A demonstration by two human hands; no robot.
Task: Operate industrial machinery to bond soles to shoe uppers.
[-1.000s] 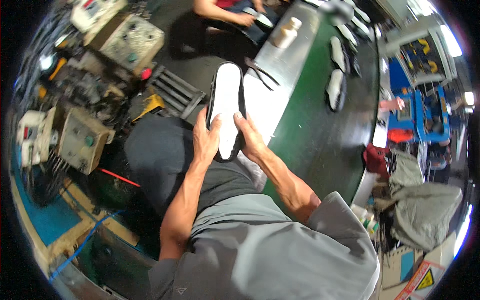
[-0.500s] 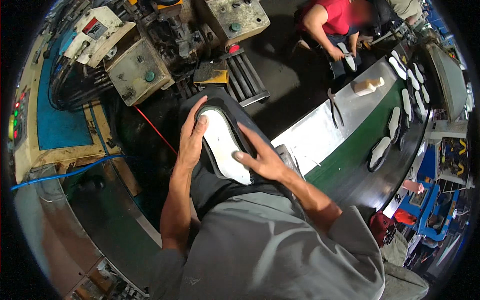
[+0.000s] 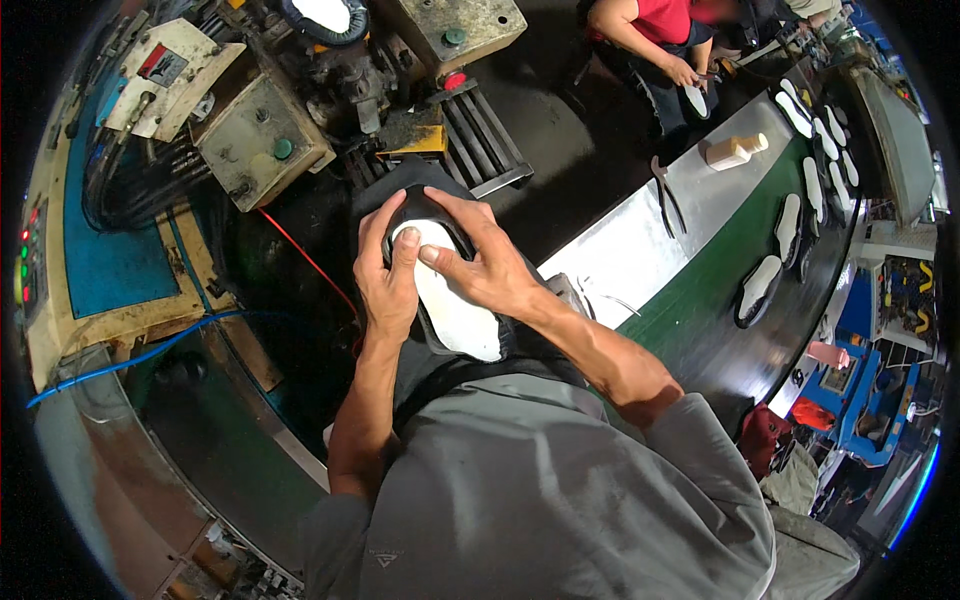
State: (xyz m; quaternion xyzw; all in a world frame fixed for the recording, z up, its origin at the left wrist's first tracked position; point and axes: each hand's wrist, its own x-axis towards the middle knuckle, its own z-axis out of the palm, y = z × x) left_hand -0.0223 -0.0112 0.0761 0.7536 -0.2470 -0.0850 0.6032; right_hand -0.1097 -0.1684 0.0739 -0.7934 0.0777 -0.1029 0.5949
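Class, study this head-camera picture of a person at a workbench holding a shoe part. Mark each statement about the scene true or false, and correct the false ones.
1. Both hands hold the black shoe upper with a white insole. True.
2. The left hand is off the shoe. False: it grips the shoe's left edge.
3. A cream plastic bottle lies on the silver metal table. True.
4. The green conveyor belt carries no shoes. False: several black-and-white shoe pieces lie on it.

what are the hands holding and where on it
Both hands hold a black shoe upper with a white insole at its toe end: left hand along the left edge, right hand over the tip and right side.
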